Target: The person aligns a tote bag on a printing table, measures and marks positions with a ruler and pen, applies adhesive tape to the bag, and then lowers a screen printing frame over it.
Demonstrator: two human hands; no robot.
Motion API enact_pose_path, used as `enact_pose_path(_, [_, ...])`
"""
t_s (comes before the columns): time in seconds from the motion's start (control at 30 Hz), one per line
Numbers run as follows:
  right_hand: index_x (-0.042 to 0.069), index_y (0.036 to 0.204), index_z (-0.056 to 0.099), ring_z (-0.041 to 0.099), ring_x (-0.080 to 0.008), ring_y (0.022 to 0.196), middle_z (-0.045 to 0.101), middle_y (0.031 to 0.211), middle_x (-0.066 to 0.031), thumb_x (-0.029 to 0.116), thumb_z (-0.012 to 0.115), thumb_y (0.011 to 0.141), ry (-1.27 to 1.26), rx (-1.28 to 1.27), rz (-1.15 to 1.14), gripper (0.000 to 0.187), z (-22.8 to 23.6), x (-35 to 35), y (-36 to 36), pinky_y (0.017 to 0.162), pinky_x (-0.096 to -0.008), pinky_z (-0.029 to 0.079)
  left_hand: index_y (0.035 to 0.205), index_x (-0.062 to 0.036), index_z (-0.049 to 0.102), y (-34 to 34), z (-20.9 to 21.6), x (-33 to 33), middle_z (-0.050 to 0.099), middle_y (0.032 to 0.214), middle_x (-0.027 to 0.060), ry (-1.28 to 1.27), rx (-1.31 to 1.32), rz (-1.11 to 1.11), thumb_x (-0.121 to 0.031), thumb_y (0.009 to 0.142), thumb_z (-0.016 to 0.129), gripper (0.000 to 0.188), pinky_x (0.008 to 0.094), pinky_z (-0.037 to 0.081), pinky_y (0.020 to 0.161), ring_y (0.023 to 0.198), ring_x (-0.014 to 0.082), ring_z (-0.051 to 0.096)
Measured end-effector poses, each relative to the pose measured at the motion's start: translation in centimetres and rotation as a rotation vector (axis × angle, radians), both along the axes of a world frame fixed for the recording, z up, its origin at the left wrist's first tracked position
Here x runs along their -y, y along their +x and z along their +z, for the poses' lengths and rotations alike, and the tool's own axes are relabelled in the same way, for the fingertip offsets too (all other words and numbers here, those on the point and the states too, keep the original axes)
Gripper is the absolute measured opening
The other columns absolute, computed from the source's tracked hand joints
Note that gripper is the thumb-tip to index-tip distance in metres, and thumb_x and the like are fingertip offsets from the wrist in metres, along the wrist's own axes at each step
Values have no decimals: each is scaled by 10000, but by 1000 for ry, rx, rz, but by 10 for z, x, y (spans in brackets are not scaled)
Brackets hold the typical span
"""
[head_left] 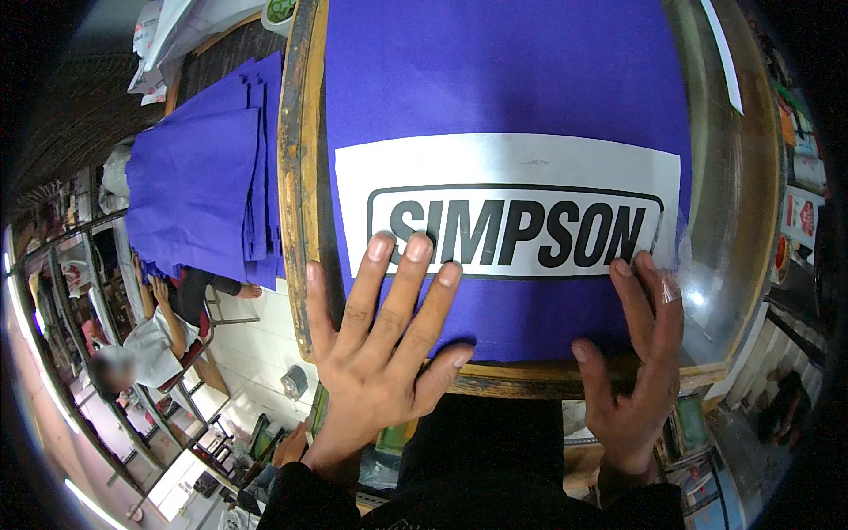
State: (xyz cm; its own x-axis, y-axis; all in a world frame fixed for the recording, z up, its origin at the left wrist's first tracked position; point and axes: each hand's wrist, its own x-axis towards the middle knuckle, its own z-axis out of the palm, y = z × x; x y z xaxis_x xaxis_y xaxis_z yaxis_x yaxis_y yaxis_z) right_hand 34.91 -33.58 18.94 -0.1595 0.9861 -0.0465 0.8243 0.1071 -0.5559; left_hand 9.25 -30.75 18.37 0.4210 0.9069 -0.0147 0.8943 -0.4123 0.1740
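Note:
A white paper sheet (459, 159) printed with bold black lettering in a rounded frame lies across a purple fabric piece (503, 71). The fabric lies flat on a wood-edged table with a glossy top (720, 177). My left hand (375, 353) rests palm down with fingers spread, its middle fingertips on the sheet's lower left part and its thumb over the fabric. At the sheet's lower right corner, my right hand (636, 371) touches down with its fingertips, thumb held apart. A shiny clear patch shows at one right fingertip; I cannot tell what it is.
A stack of purple fabric pieces (199, 177) lies left of the table. Beyond it sits another person (150, 349) on a chair. A narrow white strip (724, 57) lies at the table's far right. Shelves and assorted items (799, 216) stand along the right side.

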Motion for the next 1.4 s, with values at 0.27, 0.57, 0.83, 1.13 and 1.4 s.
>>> enact_pose_path(0.27, [-3,1571,210,385,-397,1488,556,1509,-148,234,678,954,-51,26,-2,810,5,-1,0,1237,-635,201,1416,-144,638,-1,-1,3,562,1509,149,22,-21,-7,-574,1041,410,615,632,132,1244,1479,361,429])
enact_pose_path(0.57, [-3,1572,205,407,-410,1474,563,1498,-172,214,678,954,12,-31,-12,808,-1,1,0,1227,-644,206,1417,-137,636,-1,-3,3,556,1515,150,22,-6,-2,-569,1039,420,613,615,126,1251,1483,361,423])
enact_pose_path(0.83, [-4,1575,190,412,-405,1473,565,1496,-171,212,684,951,-17,-4,-11,825,2,-1,-1,1236,-630,194,1417,-130,636,-1,-4,3,560,1510,156,35,7,-9,-563,1038,425,613,611,125,1253,1482,361,425])
enact_pose_path(1.13, [-10,1569,189,394,-402,1484,553,1502,-188,208,671,965,7,-14,-7,803,0,2,0,1237,-630,189,1380,-212,674,1,-4,3,570,1513,82,40,28,32,-584,1018,478,555,616,144,1258,1473,309,447])
enact_pose_path(1.4, [-20,1562,190,396,-416,1479,551,1501,-194,215,664,970,5,-11,-6,794,1,2,0,1236,-634,187,1387,-211,668,1,-4,4,563,1520,78,38,37,30,-587,1012,488,561,616,141,1258,1477,307,440])
